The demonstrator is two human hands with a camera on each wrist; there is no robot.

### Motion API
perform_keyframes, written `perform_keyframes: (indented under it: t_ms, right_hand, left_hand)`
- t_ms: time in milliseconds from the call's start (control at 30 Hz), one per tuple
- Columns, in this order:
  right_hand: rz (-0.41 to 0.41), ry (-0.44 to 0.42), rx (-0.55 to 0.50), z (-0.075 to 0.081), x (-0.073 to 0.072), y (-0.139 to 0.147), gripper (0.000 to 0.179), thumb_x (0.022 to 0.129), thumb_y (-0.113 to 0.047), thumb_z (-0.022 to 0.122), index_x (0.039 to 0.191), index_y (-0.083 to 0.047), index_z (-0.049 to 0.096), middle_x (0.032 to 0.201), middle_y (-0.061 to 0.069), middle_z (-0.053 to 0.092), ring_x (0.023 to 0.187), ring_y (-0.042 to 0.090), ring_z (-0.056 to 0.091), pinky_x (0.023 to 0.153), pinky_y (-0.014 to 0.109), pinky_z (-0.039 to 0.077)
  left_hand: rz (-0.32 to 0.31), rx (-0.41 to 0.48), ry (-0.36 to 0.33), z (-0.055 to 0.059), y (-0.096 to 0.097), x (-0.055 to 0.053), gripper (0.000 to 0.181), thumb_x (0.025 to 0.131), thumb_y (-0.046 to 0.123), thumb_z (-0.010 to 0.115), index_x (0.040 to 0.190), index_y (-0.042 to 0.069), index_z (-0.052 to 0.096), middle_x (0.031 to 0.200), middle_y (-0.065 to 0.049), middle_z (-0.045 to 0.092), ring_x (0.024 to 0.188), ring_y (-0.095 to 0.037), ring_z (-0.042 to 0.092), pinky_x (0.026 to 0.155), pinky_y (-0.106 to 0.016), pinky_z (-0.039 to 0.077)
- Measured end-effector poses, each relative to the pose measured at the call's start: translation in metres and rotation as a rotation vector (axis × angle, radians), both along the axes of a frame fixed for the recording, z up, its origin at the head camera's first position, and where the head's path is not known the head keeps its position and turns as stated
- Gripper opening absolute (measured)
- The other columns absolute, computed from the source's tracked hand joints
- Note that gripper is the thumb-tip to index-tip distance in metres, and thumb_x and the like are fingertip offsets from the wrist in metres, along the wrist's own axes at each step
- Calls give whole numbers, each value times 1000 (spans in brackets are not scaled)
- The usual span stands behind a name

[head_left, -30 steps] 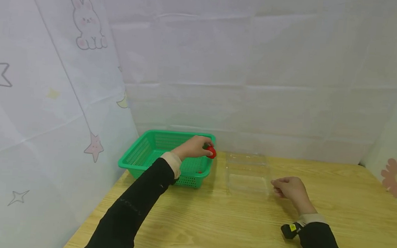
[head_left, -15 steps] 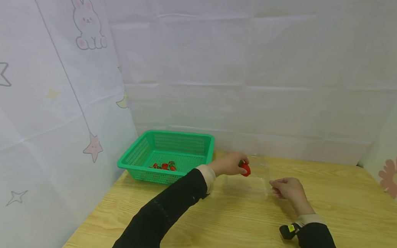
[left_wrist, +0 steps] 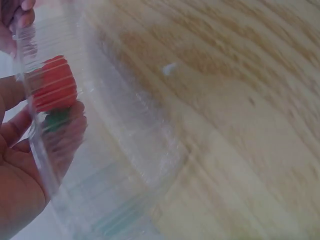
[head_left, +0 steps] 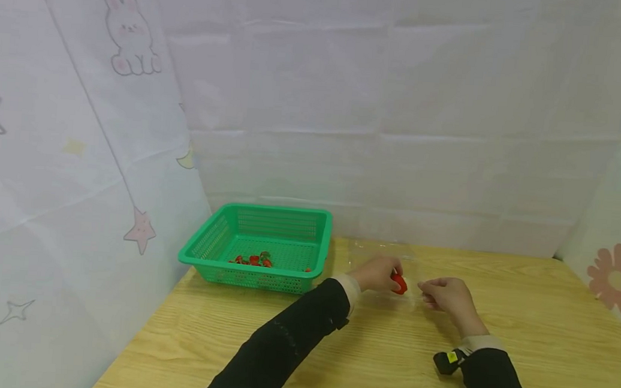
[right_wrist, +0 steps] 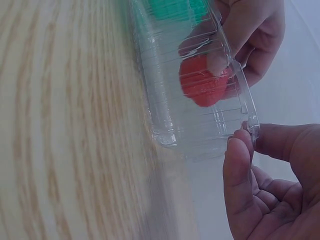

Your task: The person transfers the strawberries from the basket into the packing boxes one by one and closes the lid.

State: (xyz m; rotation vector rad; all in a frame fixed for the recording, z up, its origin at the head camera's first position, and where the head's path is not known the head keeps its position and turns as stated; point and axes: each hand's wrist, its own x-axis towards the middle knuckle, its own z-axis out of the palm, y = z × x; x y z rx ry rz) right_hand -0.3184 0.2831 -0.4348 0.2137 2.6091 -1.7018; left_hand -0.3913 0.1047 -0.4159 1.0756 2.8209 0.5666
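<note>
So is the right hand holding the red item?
No, the left hand grips the red item; the right hand pinches the clear box.

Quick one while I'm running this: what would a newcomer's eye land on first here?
Probably the bright green basket at the left of the wooden table, with small red pieces inside. Then the red fruit-like item in the left hand, showing through the clear container, whose edge the right hand pinches.

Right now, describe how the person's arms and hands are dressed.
Both sleeves are black, ending in cream cuffs. A small black device with a yellow patch sits by the right cuff; a dark piece shows below the left cuff. The left hand and right hand are ungloved.
</note>
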Motion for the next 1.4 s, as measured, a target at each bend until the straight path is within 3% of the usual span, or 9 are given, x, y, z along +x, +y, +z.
perform_keyframes:
  t_ms: [433,633,867,1100,1200,1400]
  right_hand:
    - [-11,2,-19,-1,-1,0,41,97,-20,61,117,15,59,86,15,69,73,21,67,64,32,57]
    - [-12,5,-11,-1,0,-1,41,98,-20,61,117,16,59,85,15,69,72,21,67,63,32,58]
    - [-6,2,-11,-1,-1,0,42,98,-21,61,118,16,59,88,18,69,74,23,68,64,33,58]
    - [-2,19,1,0,-1,0,40,99,-20,59,117,16,58,90,20,68,74,23,67,65,34,58]
    - [0,22,3,0,-1,0,40,99,-20,59,117,16,59,89,19,68,74,23,67,65,34,57]
    - [-1,13,-4,-1,0,0,41,98,-20,60,117,17,58,89,18,68,74,22,67,65,33,58]
  left_hand:
    - [-43,-48,-61,-16,14,-2,26,89,15,74,114,12,70,98,6,66,80,-2,58,67,-12,44]
    - [-63,-67,-109,-21,16,-8,25,89,14,72,115,13,71,97,7,67,84,-3,59,71,-13,45]
    - [-90,-124,-129,-19,18,-12,25,92,16,69,117,17,71,103,8,67,91,-3,61,74,-14,46]
    - [-80,-118,-162,-16,15,-11,30,94,21,67,124,19,68,114,9,66,100,-3,60,79,-15,46]
    - [-88,-128,-144,-12,13,-10,32,95,24,66,126,18,66,118,8,65,103,-4,60,81,-16,46]
    - [-87,-186,-20,3,4,-8,35,96,31,64,128,17,65,124,6,63,107,-8,60,83,-17,46]
